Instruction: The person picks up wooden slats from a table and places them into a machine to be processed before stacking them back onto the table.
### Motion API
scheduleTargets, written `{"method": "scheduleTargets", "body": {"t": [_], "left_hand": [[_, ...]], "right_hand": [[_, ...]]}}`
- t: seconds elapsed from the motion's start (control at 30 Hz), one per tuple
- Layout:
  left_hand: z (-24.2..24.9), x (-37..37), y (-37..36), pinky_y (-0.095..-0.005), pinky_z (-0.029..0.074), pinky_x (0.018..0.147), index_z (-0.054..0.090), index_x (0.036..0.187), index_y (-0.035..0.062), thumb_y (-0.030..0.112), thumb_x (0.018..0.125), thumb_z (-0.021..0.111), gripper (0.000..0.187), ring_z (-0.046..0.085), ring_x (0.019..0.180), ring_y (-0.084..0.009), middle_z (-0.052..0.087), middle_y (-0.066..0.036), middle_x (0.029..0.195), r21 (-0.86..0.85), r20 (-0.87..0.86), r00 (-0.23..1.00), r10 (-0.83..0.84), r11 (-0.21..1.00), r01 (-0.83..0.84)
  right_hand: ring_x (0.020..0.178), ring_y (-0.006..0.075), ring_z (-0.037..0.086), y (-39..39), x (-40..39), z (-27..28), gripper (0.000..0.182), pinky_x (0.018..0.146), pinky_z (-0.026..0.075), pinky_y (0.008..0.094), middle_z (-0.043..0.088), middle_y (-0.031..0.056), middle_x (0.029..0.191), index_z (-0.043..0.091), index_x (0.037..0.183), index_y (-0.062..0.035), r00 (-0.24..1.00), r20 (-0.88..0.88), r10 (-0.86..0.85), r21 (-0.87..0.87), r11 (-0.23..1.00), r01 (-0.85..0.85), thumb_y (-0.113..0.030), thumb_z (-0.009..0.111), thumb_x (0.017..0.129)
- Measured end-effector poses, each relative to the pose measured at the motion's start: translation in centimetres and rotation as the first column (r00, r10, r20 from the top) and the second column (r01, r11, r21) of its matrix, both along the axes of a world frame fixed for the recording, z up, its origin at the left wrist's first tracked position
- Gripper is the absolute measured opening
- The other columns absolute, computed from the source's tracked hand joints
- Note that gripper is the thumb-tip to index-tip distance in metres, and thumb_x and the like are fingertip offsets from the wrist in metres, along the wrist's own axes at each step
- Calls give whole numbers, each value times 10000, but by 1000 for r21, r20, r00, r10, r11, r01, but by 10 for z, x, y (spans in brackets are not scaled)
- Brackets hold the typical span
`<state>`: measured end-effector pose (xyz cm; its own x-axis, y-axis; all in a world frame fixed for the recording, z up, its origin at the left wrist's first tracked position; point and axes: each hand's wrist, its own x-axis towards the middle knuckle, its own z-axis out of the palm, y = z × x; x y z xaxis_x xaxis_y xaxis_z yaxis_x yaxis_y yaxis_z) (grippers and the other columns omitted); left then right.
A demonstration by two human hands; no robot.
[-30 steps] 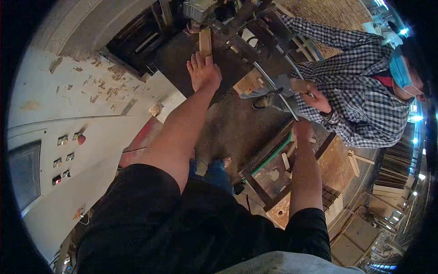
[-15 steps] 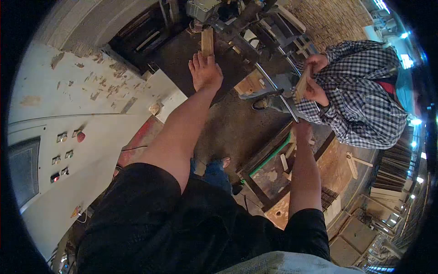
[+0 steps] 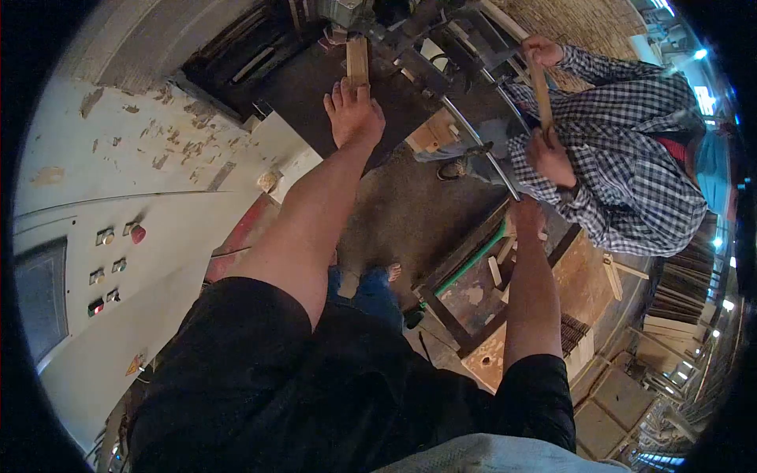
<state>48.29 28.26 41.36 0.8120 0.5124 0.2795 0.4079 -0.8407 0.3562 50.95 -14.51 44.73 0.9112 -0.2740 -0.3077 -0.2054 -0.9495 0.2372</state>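
Observation:
My left hand [image 3: 355, 117] reaches forward, fingers spread and stretched out flat over the near end of a narrow wooden strip [image 3: 357, 61]. The strip's far end reaches the dark machine [image 3: 343, 14] at the top of the view. My right hand [image 3: 528, 214] is lowered at the right, over the workbench, close to the near end of a metal rod [image 3: 502, 175]. Its fingers are mostly hidden, so its grip does not show. Small wooden pieces [image 3: 494, 272] lie on the bench just left of my right forearm.
A co-worker in a checked shirt [image 3: 615, 150] stands at the right, holding a wooden strip [image 3: 541, 94] in both hands. At left rises a pale cabinet [image 3: 181, 236] with buttons. A green strip [image 3: 473, 264] runs along the bench [image 3: 579, 272]. Stacked wood [image 3: 682, 272] stands farther right.
The co-worker's hands have moved apart along their strip, the upper one rising. My left hand and its strip appear slightly higher in the view. My right hand has barely shifted.

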Motion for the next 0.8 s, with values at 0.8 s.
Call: {"method": "scheduleTargets", "body": {"t": [0.8], "left_hand": [[26, -231, 32, -498, 394, 1110, 515, 1334, 5, 73, 847, 666, 514, 472, 1326, -437, 466, -273, 1435, -212, 207, 833, -513, 808, 550]], "right_hand": [[1219, 418, 575, 0, -2, 17, 503, 1031, 454, 502, 590, 254, 1328, 631, 1239, 7, 996, -85, 15, 142, 990, -3, -380, 562, 926]]}}
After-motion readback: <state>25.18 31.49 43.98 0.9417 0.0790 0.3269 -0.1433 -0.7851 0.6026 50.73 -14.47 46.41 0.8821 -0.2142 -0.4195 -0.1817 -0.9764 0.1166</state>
